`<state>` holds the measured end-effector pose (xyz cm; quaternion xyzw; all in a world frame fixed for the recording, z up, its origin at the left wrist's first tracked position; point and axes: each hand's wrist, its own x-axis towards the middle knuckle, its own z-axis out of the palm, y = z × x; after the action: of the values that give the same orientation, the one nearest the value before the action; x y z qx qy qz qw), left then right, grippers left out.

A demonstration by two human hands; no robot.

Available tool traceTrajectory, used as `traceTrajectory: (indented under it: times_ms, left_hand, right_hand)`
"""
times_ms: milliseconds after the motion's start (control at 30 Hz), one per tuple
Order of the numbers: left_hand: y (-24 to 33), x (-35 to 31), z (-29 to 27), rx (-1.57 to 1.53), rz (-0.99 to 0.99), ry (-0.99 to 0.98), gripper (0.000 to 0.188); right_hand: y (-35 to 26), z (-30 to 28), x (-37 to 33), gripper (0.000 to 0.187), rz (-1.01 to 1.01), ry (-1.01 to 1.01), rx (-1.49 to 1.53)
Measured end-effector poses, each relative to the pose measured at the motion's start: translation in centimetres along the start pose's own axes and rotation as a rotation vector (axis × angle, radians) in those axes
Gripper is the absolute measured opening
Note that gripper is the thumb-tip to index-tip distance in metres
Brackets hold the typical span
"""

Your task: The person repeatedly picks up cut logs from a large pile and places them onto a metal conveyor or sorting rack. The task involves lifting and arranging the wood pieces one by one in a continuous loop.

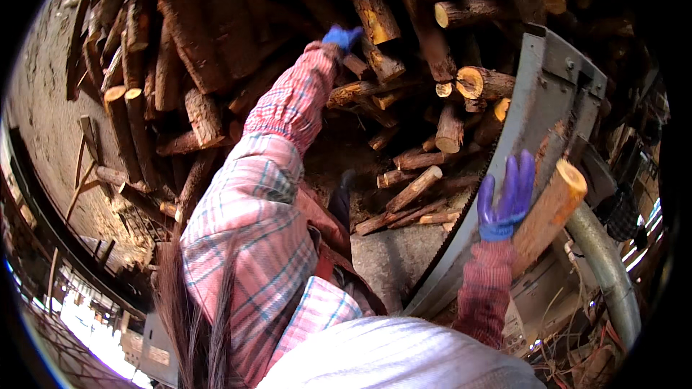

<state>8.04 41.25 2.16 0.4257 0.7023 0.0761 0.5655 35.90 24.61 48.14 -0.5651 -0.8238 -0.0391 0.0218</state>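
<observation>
My left hand, in a blue glove, reaches far out among the stacked logs. Just beside it are a thick log with a bare yellow patch and a small reddish piece of wood. Its fingers are mostly hidden, so whether it grips any wood is unclear. My right hand, gloved in purple, has its fingers stretched out over a grey metal trough or conveyor frame. Close by its right side, a debarked-looking log slants up with its pale cut end outward; whether the hand touches it cannot be made out.
Logs of many sizes are heaped ahead and to the left, some leaning upright. Several split pieces lie on the concrete floor before me. A thick metal pipe runs along the right, near loose wires and twigs.
</observation>
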Motion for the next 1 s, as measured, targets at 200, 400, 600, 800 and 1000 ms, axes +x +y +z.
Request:
traceTrajectory:
  times_ms: [200, 400, 600, 800, 1000]
  left_hand:
    - [6.6, 10.8, 3.7, -0.223, -0.091, 0.277, 0.135]
    - [4.8, 11.8, 6.0, -0.383, 0.007, 0.252, 0.135]
    - [0.1, 3.4, -5.3, -0.785, 0.122, -0.17, 0.107]
    - [-2.4, -16.5, -14.3, -1.137, -0.31, -0.706, 0.051]
    - [-7.8, -36.7, -15.0, -1.519, -0.394, -0.793, 0.052]
  right_hand:
    - [0.5, -0.6, -1.7, 0.045, 0.109, -0.131, 0.013]
    - [0.5, -0.6, -2.4, 0.046, 0.139, -0.115, 0.038]
    - [0.1, -0.4, -0.7, 0.045, 0.059, -0.092, -0.012]
    - [-2.8, 0.1, 0.5, 0.054, 0.023, 0.086, -0.19]
    - [-20.9, 11.4, -0.3, 0.081, 0.923, -0.168, 1.538]
